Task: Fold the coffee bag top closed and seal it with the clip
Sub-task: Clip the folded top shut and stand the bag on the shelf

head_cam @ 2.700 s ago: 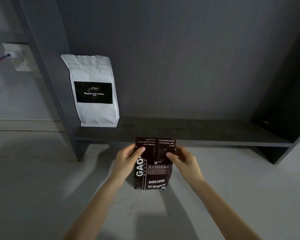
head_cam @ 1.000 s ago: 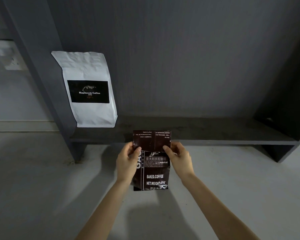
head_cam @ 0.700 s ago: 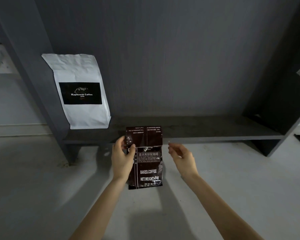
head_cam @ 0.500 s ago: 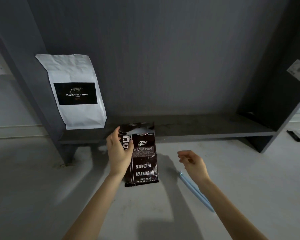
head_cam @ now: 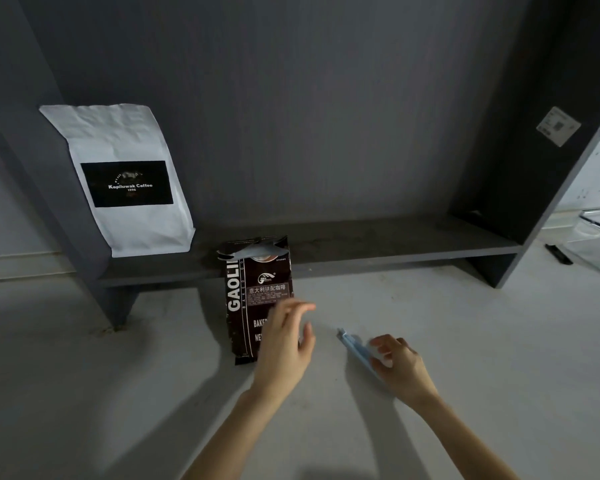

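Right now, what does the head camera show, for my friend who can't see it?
A dark coffee bag stands on a pale floor, its top open. The left hand hovers open before it; the right hand touches a blue clip lying alongside. A white bag stands on a grey shelf behind.

- The dark brown coffee bag (head_cam: 257,299) is standing upright on the floor, its top gaping open.
- The light blue clip (head_cam: 355,351) is lying flat just to its right.
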